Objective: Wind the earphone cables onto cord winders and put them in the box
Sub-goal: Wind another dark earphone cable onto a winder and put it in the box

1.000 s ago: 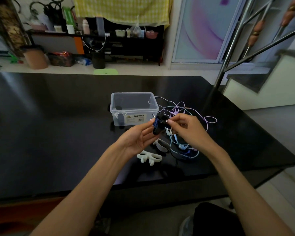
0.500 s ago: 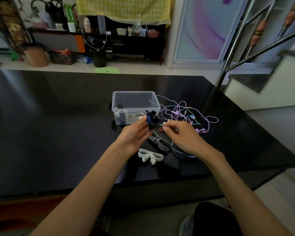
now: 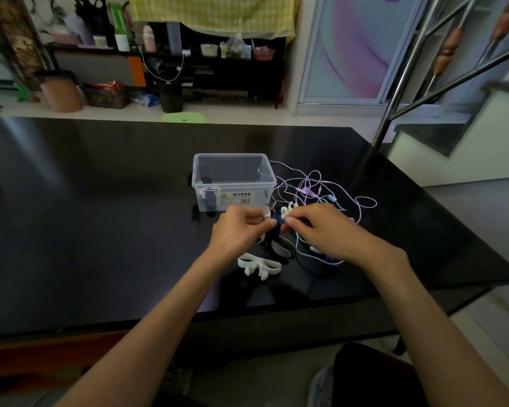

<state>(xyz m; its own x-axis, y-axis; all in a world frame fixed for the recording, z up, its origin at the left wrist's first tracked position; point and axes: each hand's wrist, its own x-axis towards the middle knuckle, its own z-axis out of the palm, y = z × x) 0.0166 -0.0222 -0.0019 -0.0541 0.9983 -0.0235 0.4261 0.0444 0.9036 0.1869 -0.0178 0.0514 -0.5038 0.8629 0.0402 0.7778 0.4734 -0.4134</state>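
Observation:
Between my two hands is a cord winder wrapped in dark blue cable (image 3: pixel 277 224). My left hand (image 3: pixel 238 232) grips it from the left, and my right hand (image 3: pixel 321 230) pinches it from the right. A clear plastic box (image 3: pixel 233 181) stands just behind them on the black table (image 3: pixel 100 215), with a dark item inside at its left. A white cord winder (image 3: pixel 259 264) lies in front of my left hand, a grey one (image 3: pixel 281 250) beside it. Tangled purple and light blue earphone cables (image 3: pixel 315 186) spread to the right of the box.
More light blue cable and earbuds (image 3: pixel 321 257) lie under my right wrist. A steel stair railing (image 3: pixel 400 92) rises past the table's far right corner. A green stool (image 3: pixel 184 117) stands behind the table's far edge; shelves with bottles line the back wall.
Both hands have dropped lower toward the table with the blue-wound winder, staying close together. My left fingers have curled more tightly around it.

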